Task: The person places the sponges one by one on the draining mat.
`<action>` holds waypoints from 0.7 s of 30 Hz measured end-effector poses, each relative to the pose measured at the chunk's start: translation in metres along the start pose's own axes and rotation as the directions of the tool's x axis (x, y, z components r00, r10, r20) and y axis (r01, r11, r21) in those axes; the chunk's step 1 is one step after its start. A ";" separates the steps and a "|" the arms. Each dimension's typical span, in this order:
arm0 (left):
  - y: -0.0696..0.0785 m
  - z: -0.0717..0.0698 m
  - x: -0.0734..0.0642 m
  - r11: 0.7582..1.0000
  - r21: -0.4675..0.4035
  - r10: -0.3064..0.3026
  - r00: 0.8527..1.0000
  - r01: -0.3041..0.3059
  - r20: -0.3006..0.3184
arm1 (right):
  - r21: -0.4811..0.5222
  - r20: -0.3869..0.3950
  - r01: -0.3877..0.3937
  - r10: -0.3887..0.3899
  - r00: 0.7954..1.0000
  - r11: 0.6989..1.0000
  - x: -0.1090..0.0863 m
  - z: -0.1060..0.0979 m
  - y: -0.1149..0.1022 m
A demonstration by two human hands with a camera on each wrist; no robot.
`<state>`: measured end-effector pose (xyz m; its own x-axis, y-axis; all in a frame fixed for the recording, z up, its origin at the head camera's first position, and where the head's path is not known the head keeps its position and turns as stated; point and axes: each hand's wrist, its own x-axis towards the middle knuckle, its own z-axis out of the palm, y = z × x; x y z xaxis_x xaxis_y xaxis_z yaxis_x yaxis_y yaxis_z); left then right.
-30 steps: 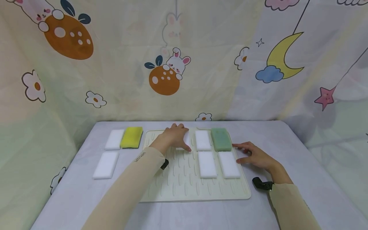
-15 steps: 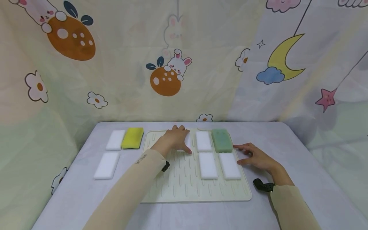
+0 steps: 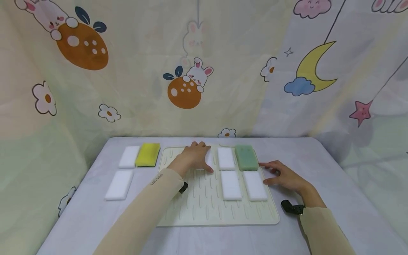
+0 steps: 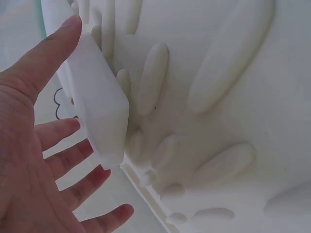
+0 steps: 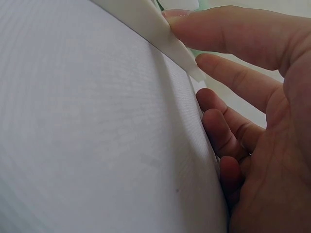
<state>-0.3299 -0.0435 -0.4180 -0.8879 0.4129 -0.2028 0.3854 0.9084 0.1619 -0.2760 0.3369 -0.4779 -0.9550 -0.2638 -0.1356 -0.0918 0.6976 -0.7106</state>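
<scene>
My left hand [image 3: 194, 156] reaches over the back of a cream ridged mat [image 3: 204, 212] and spans a white sponge [image 3: 209, 159] lying there. In the left wrist view the thumb lies along one side of that white sponge [image 4: 99, 92], with fingertips at the opposite edge. Much of the sponge is hidden under the hand in the head view. At the mat's right edge, my right hand [image 3: 283, 175] rests its thumb and index finger against the rim, beside a green sponge [image 3: 247, 158] and a white sponge [image 3: 255, 186]. Its other fingers bend loosely by the tablecloth [image 5: 121, 136].
Two more white sponges, one behind [image 3: 226, 158] and one in front [image 3: 231, 186], lie in the mat's right half. Left of the mat are a yellow sponge with a dark underside [image 3: 147, 155] and two white sponges [image 3: 119, 185]. A patterned curtain [image 3: 137, 102] hangs behind the table.
The head view has tilted slightly, so the scene sits a little lower. Both hands and all the sponges keep their places on the table.
</scene>
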 end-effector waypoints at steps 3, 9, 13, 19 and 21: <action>-0.001 0.001 -0.001 1.000 0.006 0.002 1.000 -0.002 -0.003 | -0.003 -0.004 0.001 -0.001 1.000 1.000 0.000 0.000 0.000; -0.003 -0.001 -0.005 1.000 -0.003 0.005 1.000 -0.005 -0.014 | 0.006 -0.002 -0.002 0.002 1.000 1.000 0.000 0.002 0.002; -0.005 -0.006 -0.009 1.000 0.003 0.006 1.000 -0.006 -0.018 | 0.017 -0.003 -0.006 0.006 1.000 1.000 0.000 0.002 0.002; -0.015 -0.007 -0.014 0.999 0.038 0.008 1.000 -0.007 -0.024 | 0.013 -0.008 -0.006 0.006 1.000 1.000 -0.001 0.002 0.000; -0.019 -0.007 -0.016 0.999 0.045 0.006 1.000 -0.005 -0.028 | 0.011 -0.009 -0.004 0.004 1.000 1.000 -0.002 0.002 0.000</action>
<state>-0.3250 -0.0680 -0.4108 -0.8924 0.4162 -0.1744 0.4004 0.9086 0.1193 -0.2739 0.3356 -0.4789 -0.9578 -0.2550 -0.1325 -0.0848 0.6913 -0.7176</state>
